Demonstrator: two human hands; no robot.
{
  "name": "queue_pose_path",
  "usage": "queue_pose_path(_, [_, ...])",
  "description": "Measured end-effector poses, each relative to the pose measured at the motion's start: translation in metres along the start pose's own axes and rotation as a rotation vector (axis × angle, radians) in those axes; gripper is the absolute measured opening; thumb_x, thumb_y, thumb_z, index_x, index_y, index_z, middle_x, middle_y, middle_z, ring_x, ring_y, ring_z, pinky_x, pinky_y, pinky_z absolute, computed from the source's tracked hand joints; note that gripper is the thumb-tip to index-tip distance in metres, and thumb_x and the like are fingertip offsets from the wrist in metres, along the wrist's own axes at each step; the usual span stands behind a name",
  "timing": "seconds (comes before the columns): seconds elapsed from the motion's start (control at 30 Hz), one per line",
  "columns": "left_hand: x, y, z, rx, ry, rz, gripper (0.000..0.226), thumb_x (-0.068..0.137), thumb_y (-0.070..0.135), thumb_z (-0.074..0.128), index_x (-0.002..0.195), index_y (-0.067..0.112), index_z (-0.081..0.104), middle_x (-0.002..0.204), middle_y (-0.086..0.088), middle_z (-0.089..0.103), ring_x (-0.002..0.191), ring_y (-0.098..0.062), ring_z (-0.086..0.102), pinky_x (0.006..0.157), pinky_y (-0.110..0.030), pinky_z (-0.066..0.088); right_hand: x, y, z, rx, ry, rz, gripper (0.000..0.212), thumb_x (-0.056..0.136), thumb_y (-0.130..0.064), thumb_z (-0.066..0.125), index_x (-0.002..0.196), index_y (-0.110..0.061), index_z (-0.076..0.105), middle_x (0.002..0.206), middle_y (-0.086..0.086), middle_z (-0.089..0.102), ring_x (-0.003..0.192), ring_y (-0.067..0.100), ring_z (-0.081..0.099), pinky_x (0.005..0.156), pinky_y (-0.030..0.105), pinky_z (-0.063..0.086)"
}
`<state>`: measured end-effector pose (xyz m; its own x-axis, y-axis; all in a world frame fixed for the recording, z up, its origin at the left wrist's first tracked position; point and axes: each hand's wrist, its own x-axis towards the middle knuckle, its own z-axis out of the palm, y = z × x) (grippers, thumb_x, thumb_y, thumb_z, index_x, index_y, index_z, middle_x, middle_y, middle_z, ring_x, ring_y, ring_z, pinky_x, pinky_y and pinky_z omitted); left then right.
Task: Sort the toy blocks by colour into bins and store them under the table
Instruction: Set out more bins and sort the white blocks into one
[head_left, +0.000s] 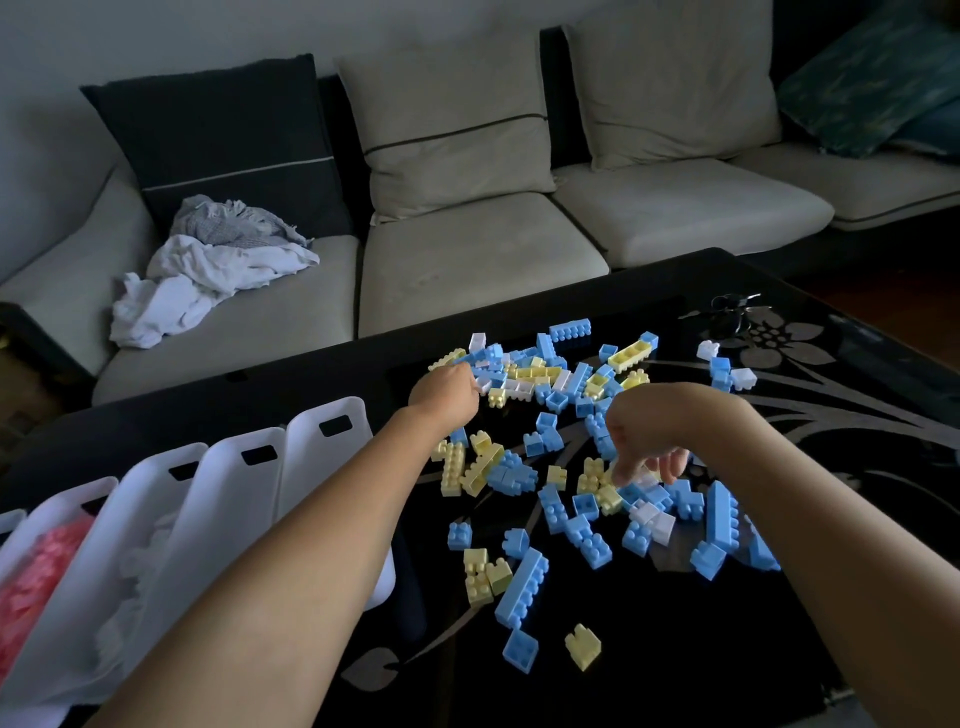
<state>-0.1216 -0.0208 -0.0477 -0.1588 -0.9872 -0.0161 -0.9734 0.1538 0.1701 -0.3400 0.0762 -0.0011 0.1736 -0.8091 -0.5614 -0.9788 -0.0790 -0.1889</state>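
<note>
Blocks (558, 374) in blue, yellow and white are spread loose over the middle of the bench (675, 654), with a denser heap toward twelve o'clock and a looser scatter toward six. No pink ones are seen among them, so that colour is judged finished. White is judged partly sorted, while blue and yellow are judged not yet begun. Storage under the bench is also left to do.

The left hand (444, 392) is reached into the heap at its nine o'clock edge. Its fingers are curled under and hidden, so a hold cannot be told. The right hand (649, 441) is hung over the scatter toward three o'clock, fingers bent down and blurred above pale blocks. A grip cannot be confirmed there either.

White bins (228, 483) are lined along the bench edge at eight o'clock. Pink blocks (31, 582) are piled in one and white blocks (137, 566) in the next. The two bins nearest the heap show only bare walls above the forearm.

Keys (732, 304) are seen at one o'clock. A sofa (467, 260) is set beyond at twelve, with crumpled clothes (208, 270) on it at ten.
</note>
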Motion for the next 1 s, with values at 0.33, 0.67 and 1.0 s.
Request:
queue_pose_path(0.33, [-0.005, 0.003, 0.001, -0.054, -0.099, 0.093, 0.043, 0.092, 0.028, 0.059, 0.13, 0.016, 0.045, 0.122, -0.006, 0.055, 0.106, -0.02, 0.056, 0.087, -0.035, 0.049, -0.002, -0.009, 0.002, -0.307, 0.068, -0.056, 0.05, 0.077, -0.017, 0.075, 0.122, -0.008, 0.053, 0.116, 0.006, 0.057, 0.092, 0.018, 0.046, 0.056, 0.017, 0.029])
queue_pose_path(0.67, [0.008, 0.012, 0.002, -0.024, -0.073, 0.121, 0.053, 0.09, 0.006, 0.051, 0.137, 0.026, 0.038, 0.12, -0.009, 0.049, 0.071, -0.017, 0.05, 0.055, -0.027, 0.038, 0.003, 0.011, 0.016, -0.178, 0.05, -0.213, 0.055, 0.077, -0.009, 0.073, 0.121, -0.025, 0.045, 0.107, 0.007, 0.052, 0.086, 0.02, 0.052, 0.06, 0.025, 0.037])
queue_pose_path(1.0, [0.02, 0.031, -0.008, -0.167, -0.165, 0.084, 0.015, 0.095, 0.018, 0.046, 0.104, 0.014, 0.057, 0.103, 0.0, 0.051, 0.093, -0.016, 0.05, 0.08, -0.03, 0.042, 0.008, 0.024, 0.025, -0.061, 0.228, -0.301, 0.029, 0.09, -0.016, 0.059, 0.119, -0.022, 0.058, 0.12, -0.002, 0.054, 0.097, 0.013, 0.049, 0.079, 0.023, 0.038])
